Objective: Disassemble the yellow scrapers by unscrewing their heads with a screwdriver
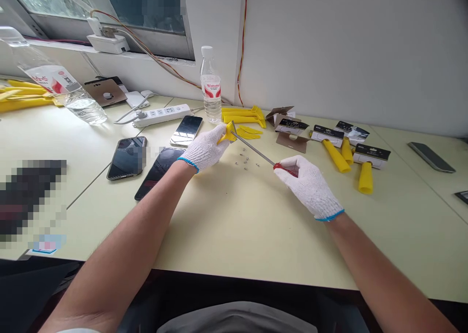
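Observation:
My left hand [208,147], in a white knit glove with a blue cuff, is closed around a yellow plastic tool [230,132] with a metal edge at its head; most of its handle is hidden in the glove. Gloved as well, my right hand [307,182] grips the red handle of a screwdriver [256,151]. The long metal shaft points up and left, and its tip meets the head of the yellow tool. Several small screws [246,159] lie loose on the table between and below the two hands.
Yellow handles [241,116] and flat yellow pieces [249,132] lie behind my hands. Carded yellow handles [365,178] are to the right. Phones [126,158] lie left and far right [431,156]. Water bottles [211,94] and a power strip [163,115] stand near the wall.

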`<move>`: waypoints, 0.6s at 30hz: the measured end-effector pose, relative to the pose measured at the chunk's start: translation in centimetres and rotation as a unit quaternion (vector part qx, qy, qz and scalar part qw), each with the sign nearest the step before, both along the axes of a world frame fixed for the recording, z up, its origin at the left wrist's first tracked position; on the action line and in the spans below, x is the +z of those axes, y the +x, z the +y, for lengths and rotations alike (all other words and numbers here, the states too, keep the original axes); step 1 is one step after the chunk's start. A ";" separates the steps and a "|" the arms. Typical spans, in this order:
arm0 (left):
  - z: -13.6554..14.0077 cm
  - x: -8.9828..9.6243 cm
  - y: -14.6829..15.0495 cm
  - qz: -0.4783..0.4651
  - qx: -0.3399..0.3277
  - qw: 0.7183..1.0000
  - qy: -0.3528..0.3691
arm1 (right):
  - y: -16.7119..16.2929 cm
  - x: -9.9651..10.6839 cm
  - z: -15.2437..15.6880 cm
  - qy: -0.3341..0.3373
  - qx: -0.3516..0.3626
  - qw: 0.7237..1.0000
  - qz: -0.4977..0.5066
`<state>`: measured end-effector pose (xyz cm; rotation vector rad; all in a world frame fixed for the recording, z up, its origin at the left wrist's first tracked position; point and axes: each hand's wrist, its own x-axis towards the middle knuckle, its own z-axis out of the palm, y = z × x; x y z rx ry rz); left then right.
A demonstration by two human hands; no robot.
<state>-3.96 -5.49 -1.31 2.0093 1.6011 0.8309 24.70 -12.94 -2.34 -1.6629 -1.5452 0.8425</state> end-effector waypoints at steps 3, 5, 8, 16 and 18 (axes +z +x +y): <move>0.0 0.0 0.0 -0.017 -0.001 1.000 -0.010 | 0.1 0.1 0.1 -0.103 0.032 0.992 0.065; 0.0 -0.1 0.0 -0.016 0.004 1.000 -0.009 | 0.3 0.6 0.1 -0.227 0.055 0.955 0.184; 0.1 -0.2 0.1 -0.012 0.002 1.000 -0.003 | 0.6 1.5 0.2 -0.351 0.060 0.873 0.332; 0.0 0.0 0.2 -0.005 -0.003 1.000 -0.011 | -0.2 0.6 0.0 -0.113 0.007 0.991 0.072; -0.1 0.1 0.2 -0.003 -0.003 1.000 -0.015 | -0.2 -0.2 0.0 0.068 -0.010 0.996 -0.059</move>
